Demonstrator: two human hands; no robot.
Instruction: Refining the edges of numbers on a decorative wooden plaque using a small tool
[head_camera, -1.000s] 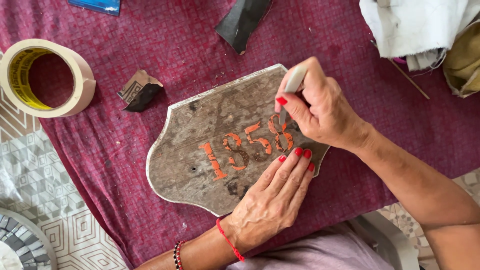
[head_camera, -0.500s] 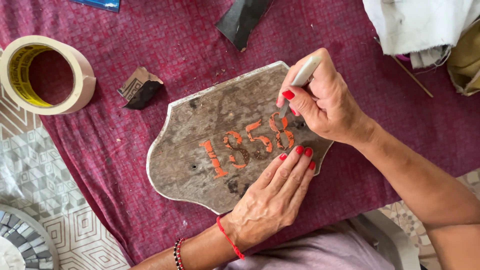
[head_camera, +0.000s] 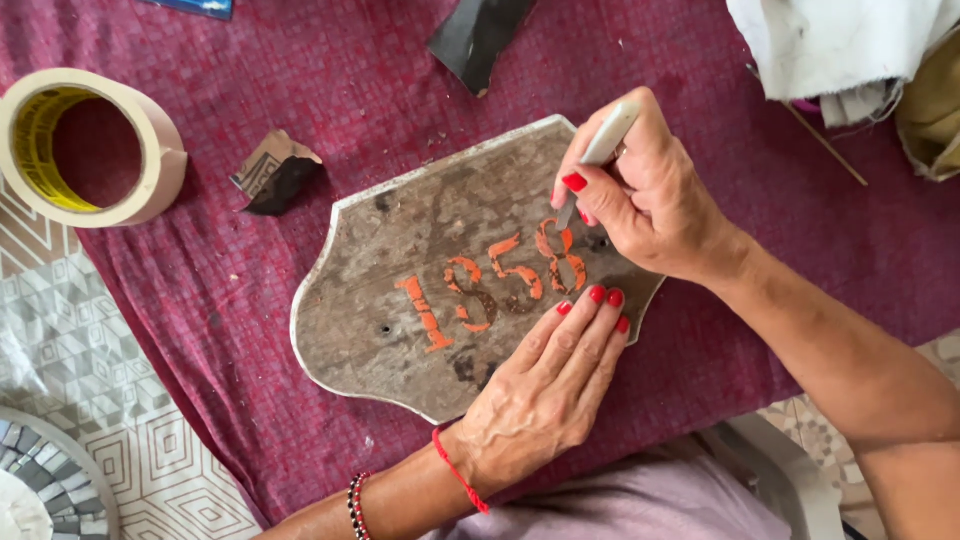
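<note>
Your left hand (head_camera: 545, 395) lies flat, fingers spread, on the near right part of the shield-shaped weathered wooden plaque with orange painted digits (head_camera: 420, 290), which sits on the maroon cloth (head_camera: 250, 290) over the tabletop. Your right hand (head_camera: 645, 200) has its grip closed around a slim grey tool (head_camera: 605, 140), tip touching the rightmost digit. A roll of beige masking tape (head_camera: 90, 145) lies far left.
</note>
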